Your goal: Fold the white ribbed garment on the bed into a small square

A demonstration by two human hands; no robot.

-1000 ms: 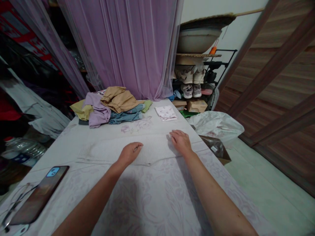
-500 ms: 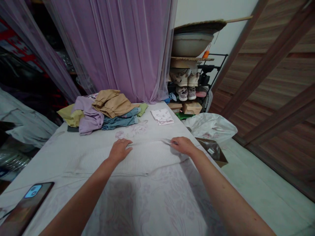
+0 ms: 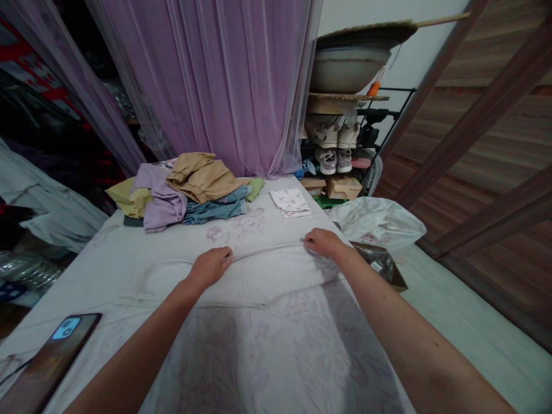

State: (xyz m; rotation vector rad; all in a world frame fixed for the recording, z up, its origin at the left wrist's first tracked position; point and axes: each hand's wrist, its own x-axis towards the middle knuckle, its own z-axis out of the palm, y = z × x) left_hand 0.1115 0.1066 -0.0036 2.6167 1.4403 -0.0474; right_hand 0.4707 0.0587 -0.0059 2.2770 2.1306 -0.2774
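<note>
A white ribbed knit garment (image 3: 259, 278) lies folded across the floral bedsheet (image 3: 276, 356) in front of me. My left hand (image 3: 210, 268) and my right hand (image 3: 322, 242) both rest at its far edge, fingers pinching the knit, and that edge is raised in a low ridge between them. A phone (image 3: 54, 362) in a dark case lies on the sheet near the front left, well away from my left hand.
A pile of clothes, with khaki trousers (image 3: 202, 178), a lilac top (image 3: 161, 201) and jeans (image 3: 211, 211), sits at the far side. A small folded patterned cloth (image 3: 290, 202) lies to its right. A white plastic bag (image 3: 375, 223) sits beyond the bed's right edge, below a shoe rack (image 3: 332, 155).
Both hands have slid from lying flat on the knit garment to its far edge, where the fingers now gather it. The view has also shifted slightly.
</note>
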